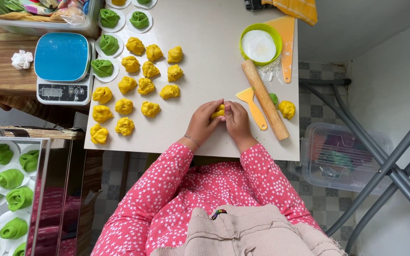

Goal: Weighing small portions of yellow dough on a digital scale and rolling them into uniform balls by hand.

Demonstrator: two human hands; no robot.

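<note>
My left hand [204, 122] and my right hand [236, 119] meet at the near edge of the white table [209, 38], both closed around one small yellow dough piece [218, 112]. Several shaped yellow dough balls [138, 71] lie in rows on the table to the left. A wooden rolling pin [265, 98] lies diagonally just right of my right hand, with a yellow scraper [251, 105] between them. Another yellow dough lump [287, 109] and a small green bit [274, 98] sit beside the pin.
A green bowl of white flour [261, 43] and an orange scraper [286, 45] are at the far right. Green dumplings on paper rounds [108, 43] line the left edge. A blue kitchen scale [63, 66] and a steamer tray of green dumplings [5, 194] stand left. A plastic box [338, 156] sits on the floor.
</note>
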